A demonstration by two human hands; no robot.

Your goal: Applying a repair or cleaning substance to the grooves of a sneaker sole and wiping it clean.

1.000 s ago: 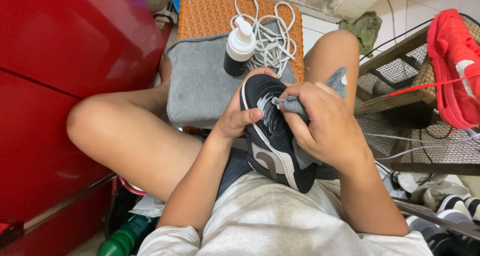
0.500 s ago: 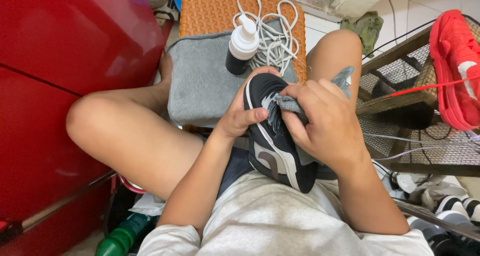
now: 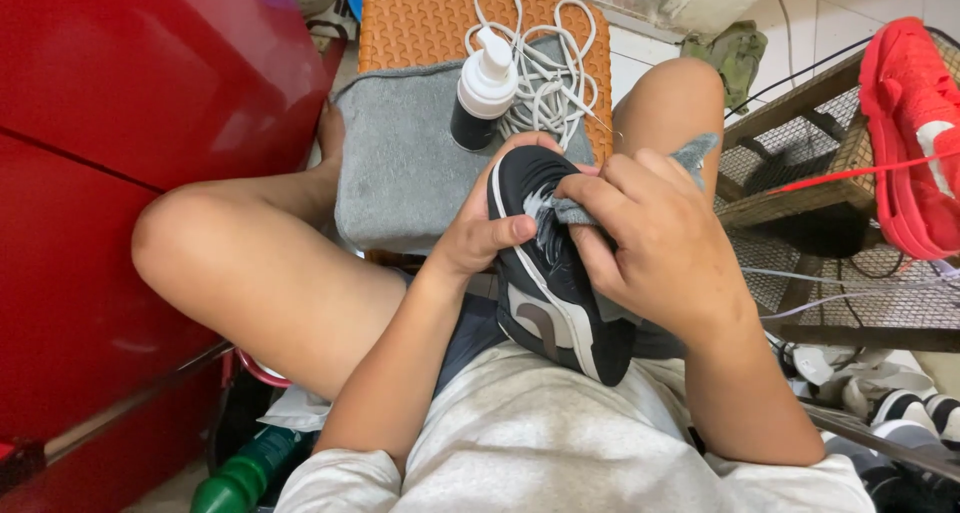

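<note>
Black sneaker (image 3: 548,263) rests in the person's lap, toe pointing away, gripped at its side by the left hand (image 3: 480,238) for steadiness. Right hand (image 3: 655,243) pinches a grey cloth (image 3: 585,211) against the tongue area; a spray bottle (image 3: 484,88) stands near on the grey towel (image 3: 400,163).

An orange woven-pattern stool (image 3: 430,23) is standing between the seated person's knees and is serving as the work surface. A grey towel (image 3: 405,163) is lying across its near half and hanging over the front edge. A dark spray bottle with a white pump head (image 3: 483,93) is standing upright at the towel's far edge. A bundle of white laces (image 3: 550,63) is lying just beside the bottle, resting partly on the towel and partly on the bare stool top.
</note>
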